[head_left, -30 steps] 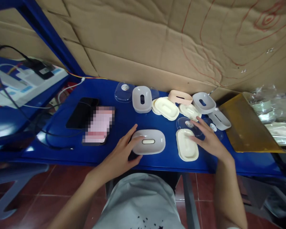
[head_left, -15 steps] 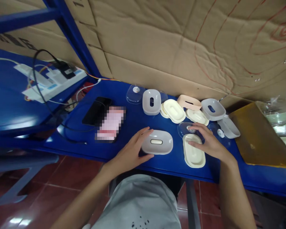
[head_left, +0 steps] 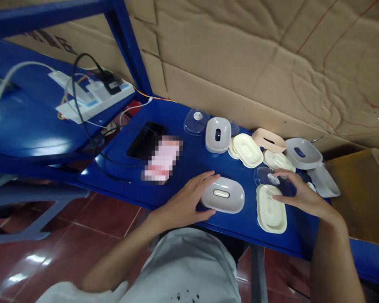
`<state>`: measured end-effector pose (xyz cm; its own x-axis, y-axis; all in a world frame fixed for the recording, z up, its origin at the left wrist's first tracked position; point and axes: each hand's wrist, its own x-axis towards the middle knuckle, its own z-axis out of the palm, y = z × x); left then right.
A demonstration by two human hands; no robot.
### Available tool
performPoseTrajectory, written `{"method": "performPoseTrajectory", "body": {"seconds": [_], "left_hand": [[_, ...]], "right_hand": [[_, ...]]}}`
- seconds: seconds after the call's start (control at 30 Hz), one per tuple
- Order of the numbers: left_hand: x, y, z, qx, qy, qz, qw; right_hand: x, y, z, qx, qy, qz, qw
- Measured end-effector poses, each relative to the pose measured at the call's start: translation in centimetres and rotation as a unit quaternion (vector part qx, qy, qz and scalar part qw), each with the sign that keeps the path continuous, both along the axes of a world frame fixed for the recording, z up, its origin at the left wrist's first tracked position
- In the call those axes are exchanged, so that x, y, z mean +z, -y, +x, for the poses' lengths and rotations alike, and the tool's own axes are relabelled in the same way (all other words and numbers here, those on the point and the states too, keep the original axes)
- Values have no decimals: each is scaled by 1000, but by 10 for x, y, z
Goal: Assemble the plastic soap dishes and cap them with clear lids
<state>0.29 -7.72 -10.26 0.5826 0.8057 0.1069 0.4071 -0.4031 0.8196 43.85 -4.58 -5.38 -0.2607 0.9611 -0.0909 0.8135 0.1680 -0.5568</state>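
A shallow grey soap dish [head_left: 232, 200] with a pale slot in its middle sits near the front edge of the table. My left hand [head_left: 189, 202] grips its left end, thumb along the near side and fingers along the far side. To its right lies a cream oval tray [head_left: 271, 216]. Just behind that tray is a clear plastic lid [head_left: 262, 176] bearing a round sticker. My right hand [head_left: 298, 195] hovers over the right side of the tray and lid, thumb and fingers apart, holding nothing; whether a fingertip touches the lid I cannot tell.
Along the back stand a grey dish [head_left: 218, 145], cream trays [head_left: 249, 151], a peach dish [head_left: 268, 141] and more grey dishes [head_left: 303, 153]. A phone with a blurred screen [head_left: 162, 158], a black device [head_left: 145, 141] and cables are leftward. A cardboard box [head_left: 360, 193] borders the right.
The camera view has shifted, so everything appears further right. Both hands stay at about the same places relative to the dish and tray.
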Motion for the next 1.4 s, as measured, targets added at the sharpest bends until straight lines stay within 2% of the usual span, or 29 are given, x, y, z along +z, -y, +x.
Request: {"method": "performPoseTrajectory", "body": {"seconds": [0.1,0.2,0.3,0.47,0.6,0.8,1.0,1.2,1.4], "left_hand": [[0,0,0,7,5,-14,1000],[-1,0,0,7,7,-20,1000],[-1,-2,0,4,13,-20,1000],[-3,-4,1,10,31,-18,999],[-4,-4,0,3,44,-20,999],[-6,-5,-1,-1,50,-38,998],[1,-7,-1,-20,34,-44,998],[-1,-4,2,-10,6,-13,1000],[-8,-1,6,-5,-16,42,999]], "right_hand": [[4,15,2,-20,-3,-17,1000],[9,31,-9,-2,-48,-17,999],[10,40,-45,48,-76,24,996],[9,35,-121,155,-7,69,985],[3,34,-150,202,17,102,974],[-7,40,-157,224,35,144,963],[-10,42,-159,244,43,154,957],[-15,39,-150,236,14,137,962],[-12,33,-139,233,6,136,963]]}}
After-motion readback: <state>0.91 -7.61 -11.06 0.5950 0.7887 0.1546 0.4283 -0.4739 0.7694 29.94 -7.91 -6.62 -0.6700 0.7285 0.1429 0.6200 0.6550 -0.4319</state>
